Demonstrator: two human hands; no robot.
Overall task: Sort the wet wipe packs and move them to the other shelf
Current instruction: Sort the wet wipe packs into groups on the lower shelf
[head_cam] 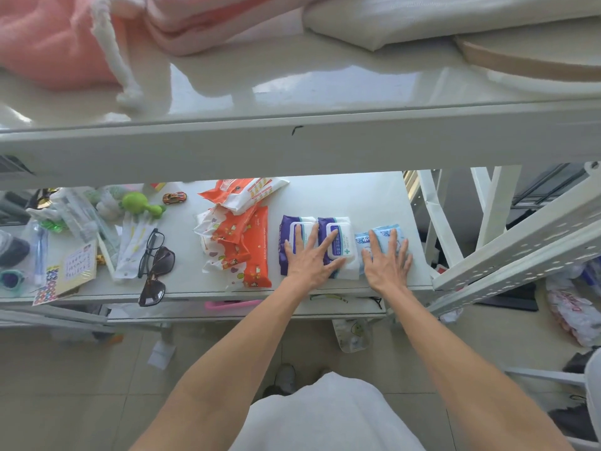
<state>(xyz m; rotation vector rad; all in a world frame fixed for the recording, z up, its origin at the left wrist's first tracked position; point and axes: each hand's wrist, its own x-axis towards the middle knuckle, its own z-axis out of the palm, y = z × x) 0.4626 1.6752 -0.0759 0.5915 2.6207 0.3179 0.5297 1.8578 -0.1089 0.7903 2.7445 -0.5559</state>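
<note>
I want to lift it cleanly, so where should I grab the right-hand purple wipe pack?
Take the right purple pack by its two long sides, from above. It lies flat, lid up, tight against the left purple pack, so nudge it apart first. The left hand rests across both.

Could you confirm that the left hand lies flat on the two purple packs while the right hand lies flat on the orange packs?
Not quite: in the head view the right hand lies on the light blue packs, not the orange ones. The left hand does lie flat on the purple packs.
</note>
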